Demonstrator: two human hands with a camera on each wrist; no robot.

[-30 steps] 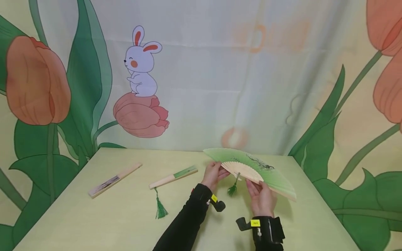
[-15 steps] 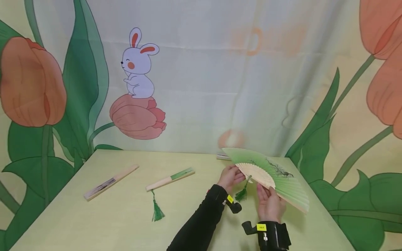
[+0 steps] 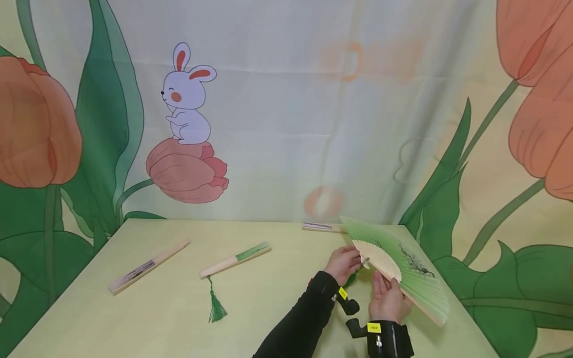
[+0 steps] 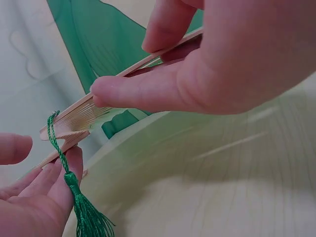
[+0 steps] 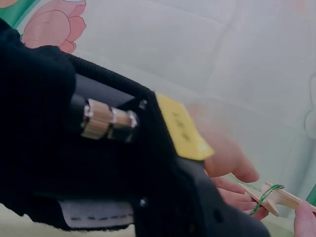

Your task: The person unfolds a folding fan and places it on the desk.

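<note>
Both left hand [image 3: 343, 263] and right hand [image 3: 388, 301] hold a spread green fan [image 3: 396, 254].

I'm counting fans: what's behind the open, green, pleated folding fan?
Part of a slim, closed, pale wooden fan shows at left; the green fan covers anything further.

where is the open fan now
In the head view, the open fan is right of centre over the table, held by the left hand and right hand.

Pale fabric backdrop [image 3: 268, 109], printed white rabbit [image 3: 190, 124], coral tulips [image 3: 33, 124], green leaves [image 3: 100, 104], light-yellow table [image 3: 147, 323], soft light
</note>
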